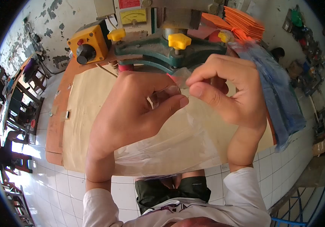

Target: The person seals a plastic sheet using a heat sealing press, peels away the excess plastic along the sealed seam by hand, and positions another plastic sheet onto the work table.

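My left hand (pixel 132 106) is above the middle of the table, its thumb and fingers pinched on a piece of clear plastic film (pixel 182 77). Facing it from the right, my right hand (pixel 230 89) has thumb and forefinger closed at the edge of the same film. The film is thin and see-through, and its lower part is hidden behind my left fingers. Just beyond both hands stands a dark green press head (pixel 147 51) with yellow star knobs (pixel 179 41).
Brown paper and clear sheeting cover the wooden table (pixel 56 128). At the back left sits a yellow control box (pixel 88 43) with a black knob. Orange sheets (pixel 244 23) are stacked at the back right. Bluish plastic sheets (pixel 280 102) hang over the right edge.
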A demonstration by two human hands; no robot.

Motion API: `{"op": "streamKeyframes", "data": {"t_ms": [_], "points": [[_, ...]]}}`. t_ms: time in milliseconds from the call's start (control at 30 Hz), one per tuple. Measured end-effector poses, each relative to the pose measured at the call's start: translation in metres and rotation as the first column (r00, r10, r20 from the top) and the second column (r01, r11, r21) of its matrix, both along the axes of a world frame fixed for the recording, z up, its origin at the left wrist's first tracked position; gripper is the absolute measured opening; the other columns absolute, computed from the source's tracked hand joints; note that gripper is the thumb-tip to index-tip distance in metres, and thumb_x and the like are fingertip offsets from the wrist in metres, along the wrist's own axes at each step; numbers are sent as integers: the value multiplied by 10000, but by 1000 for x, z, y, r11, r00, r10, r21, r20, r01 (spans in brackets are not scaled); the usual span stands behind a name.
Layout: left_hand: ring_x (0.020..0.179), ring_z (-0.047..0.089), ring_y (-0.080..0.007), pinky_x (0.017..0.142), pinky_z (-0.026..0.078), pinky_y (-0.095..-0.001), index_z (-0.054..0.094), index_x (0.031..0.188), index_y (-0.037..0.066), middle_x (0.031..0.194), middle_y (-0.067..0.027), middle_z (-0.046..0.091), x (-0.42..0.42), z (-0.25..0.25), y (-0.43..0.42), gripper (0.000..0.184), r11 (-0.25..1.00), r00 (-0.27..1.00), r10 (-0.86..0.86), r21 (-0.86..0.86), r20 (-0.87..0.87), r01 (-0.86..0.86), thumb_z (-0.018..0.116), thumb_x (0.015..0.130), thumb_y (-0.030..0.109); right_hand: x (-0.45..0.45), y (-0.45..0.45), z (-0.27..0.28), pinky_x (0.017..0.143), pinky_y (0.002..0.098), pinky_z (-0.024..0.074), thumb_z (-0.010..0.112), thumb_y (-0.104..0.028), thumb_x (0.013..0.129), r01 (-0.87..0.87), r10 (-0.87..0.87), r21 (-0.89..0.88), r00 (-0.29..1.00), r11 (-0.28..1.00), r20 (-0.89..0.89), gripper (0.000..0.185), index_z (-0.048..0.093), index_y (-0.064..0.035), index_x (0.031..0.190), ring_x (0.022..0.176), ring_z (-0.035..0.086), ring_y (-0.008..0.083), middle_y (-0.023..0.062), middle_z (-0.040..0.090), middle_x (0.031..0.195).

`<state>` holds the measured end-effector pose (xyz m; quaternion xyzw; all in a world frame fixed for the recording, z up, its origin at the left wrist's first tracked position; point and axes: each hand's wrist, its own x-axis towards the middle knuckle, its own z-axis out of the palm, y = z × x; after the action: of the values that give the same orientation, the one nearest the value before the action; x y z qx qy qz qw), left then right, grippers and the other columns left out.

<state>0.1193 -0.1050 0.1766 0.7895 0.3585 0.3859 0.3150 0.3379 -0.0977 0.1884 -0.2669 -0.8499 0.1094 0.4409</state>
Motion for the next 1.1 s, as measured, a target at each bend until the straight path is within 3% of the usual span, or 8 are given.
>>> {"op": "streamKeyframes", "data": {"t_ms": [400, 467, 633, 700, 767, 833, 900, 1100], "points": [[666, 593, -62, 605, 495, -249, 714, 914, -25, 734, -30, 675, 7, -12, 4, 140, 994, 995, -20, 108, -103, 32, 772, 867, 94, -3, -5, -8, 528, 185, 377, 767, -143, 871, 24, -22, -251, 1000, 968, 13, 151, 695, -12, 852, 589, 527, 14, -20, 646, 689], [663, 596, -67, 606, 498, -250, 716, 918, -22, 732, -33, 675, 6, -12, 4, 151, 994, 993, -26, 102, -115, 37, 782, 860, 101, -4, -6, -6, 531, 178, 386, 785, -132, 859, 32, -32, -373, 999, 927, 5, 159, 680, -13, 844, 594, 539, 11, -23, 647, 692], [658, 617, -86, 610, 508, -258, 718, 913, -13, 733, -45, 680, 6, -10, 4, 171, 983, 987, -50, 169, -152, 76, 805, 846, 119, -2, -2, -6, 533, 182, 401, 812, -127, 832, 30, -24, -361, 1000, 932, 20, 180, 667, -21, 836, 593, 544, 16, -21, 649, 712], [659, 630, -97, 608, 511, -263, 711, 884, -13, 740, -54, 691, 6, -9, 4, 171, 994, 986, -57, 88, -159, 71, 809, 842, 120, -1, 1, -7, 532, 185, 404, 821, -127, 820, 24, -17, -364, 1000, 931, 24, 189, 665, -22, 841, 594, 545, 19, -13, 655, 737], [656, 635, -105, 606, 512, -266, 707, 866, -15, 742, -60, 694, 6, -8, 4, 171, 992, 984, -60, 96, -165, 76, 812, 838, 117, -1, 5, -9, 538, 192, 412, 826, -97, 784, 16, -16, -70, 1000, 997, 12, 206, 681, -16, 905, 587, 552, 38, 23, 688, 832], [653, 641, -113, 603, 513, -269, 703, 848, -18, 743, -66, 696, 5, -10, 4, 173, 992, 984, -61, 101, -169, 79, 814, 833, 114, -2, 2, -4, 541, 196, 416, 824, -80, 764, -28, 29, -67, 999, 997, 22, 235, 688, -17, 945, 580, 554, 52, 43, 698, 875], [638, 646, -132, 597, 518, -280, 705, 834, -20, 741, -82, 692, 5, -12, 5, 172, 942, 973, -170, 264, -157, 207, 823, 816, 104, -1, -1, -1, 544, 200, 419, 822, -63, 745, -73, 75, -65, 997, 995, 30, 276, 695, -18, 986, 574, 556, 67, 63, 708, 918], [636, 668, -193, 599, 530, -286, 725, 867, -3, 745, -103, 691, 4, -12, 3, 167, 938, 957, -164, 263, -239, 226, 833, 788, 98, 5, -10, 0, 535, 222, 417, 796, -7, 735, -10, 28, -105, 986, 994, 166, 227, 710, -21, 944, 551, 554, 93, 70, 702, 838]]}}
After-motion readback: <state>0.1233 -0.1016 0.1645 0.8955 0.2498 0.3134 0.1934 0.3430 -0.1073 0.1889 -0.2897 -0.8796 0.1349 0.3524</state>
